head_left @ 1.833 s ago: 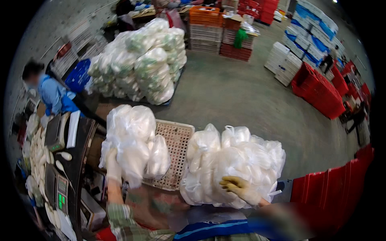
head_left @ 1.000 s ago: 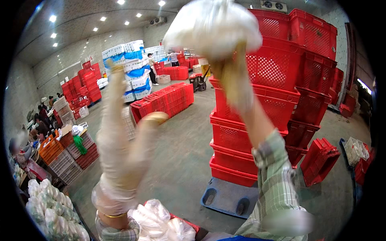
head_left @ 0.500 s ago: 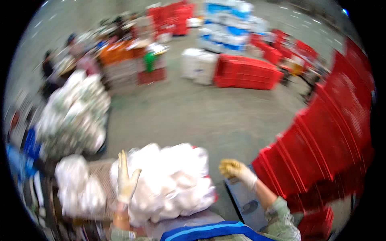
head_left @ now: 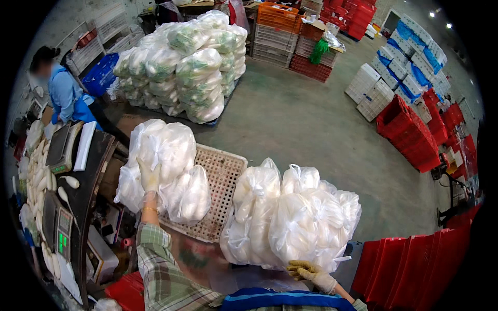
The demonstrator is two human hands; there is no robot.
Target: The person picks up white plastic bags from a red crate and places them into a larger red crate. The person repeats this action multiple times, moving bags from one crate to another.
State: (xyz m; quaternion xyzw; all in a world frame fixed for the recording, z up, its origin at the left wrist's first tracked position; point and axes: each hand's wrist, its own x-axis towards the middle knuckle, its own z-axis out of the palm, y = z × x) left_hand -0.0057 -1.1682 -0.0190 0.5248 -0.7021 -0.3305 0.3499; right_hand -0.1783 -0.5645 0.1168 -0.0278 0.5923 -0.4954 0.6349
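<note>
My left hand [head_left: 149,179], in a pale glove, lies against the clear bags of white radishes [head_left: 165,147] heaped on a plastic crate. Its thumb and fingers are spread, and nothing is gripped in them. Close by the lower edge, my right hand [head_left: 313,275], in a glove with yellowish fingers, is beside the bottom of a second group of bagged radishes [head_left: 306,223]. Those fingers are stretched out and slightly bent, apart from one another. Knotted tops show on several bags. The beige perforated crate [head_left: 220,168] shows bare between the two groups.
At left stands a table with scales [head_left: 63,228] and loose white radishes [head_left: 35,181]. A person in blue [head_left: 65,96] is behind it. A tall pallet load of bagged radishes [head_left: 181,67] stands beyond. Red crates [head_left: 415,267] are at right; white crates [head_left: 368,90] stand farther off.
The view has swung left, shifting the scene rightward. My left hand has moved from beside the nearer bags onto those on the crate; my right hand has come in to the nearer bags' lower edge.
</note>
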